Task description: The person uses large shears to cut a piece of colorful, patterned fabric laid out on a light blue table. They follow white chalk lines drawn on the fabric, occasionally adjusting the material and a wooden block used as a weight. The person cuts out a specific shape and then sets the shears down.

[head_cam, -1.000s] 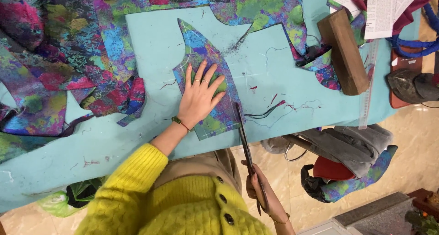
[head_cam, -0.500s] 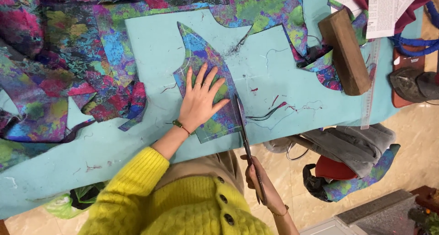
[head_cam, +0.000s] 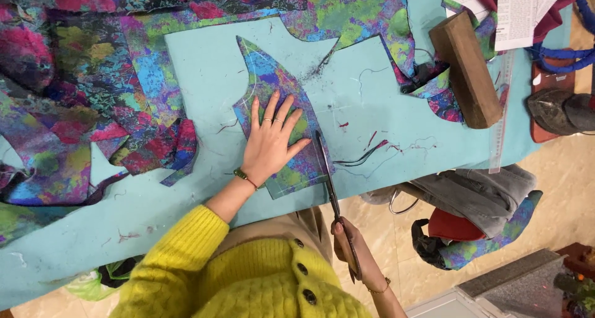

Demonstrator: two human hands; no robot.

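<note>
My left hand [head_cam: 270,141] lies flat, fingers spread, on a curved multicoloured fabric piece [head_cam: 273,89] that rests on the light blue table [head_cam: 186,70]. My right hand [head_cam: 353,256] grips the handles of long dark scissors [head_cam: 328,182], below the table's near edge. The blades point up along the right edge of the fabric piece, close to my left thumb. A yellow knitted sleeve covers my left arm.
Heaps of multicoloured fabric [head_cam: 80,107] cover the table's left and back. A wooden block [head_cam: 466,67] and a clear ruler [head_cam: 502,113] lie at the right, with papers [head_cam: 514,8] behind. Loose threads [head_cam: 365,154] lie near the scissors. Grey cloth and bags [head_cam: 471,200] sit on the floor.
The scissors have moved up and forward along the fabric piece's right edge, and my right hand has risen towards the table. My left hand has stayed pressed on the fabric.
</note>
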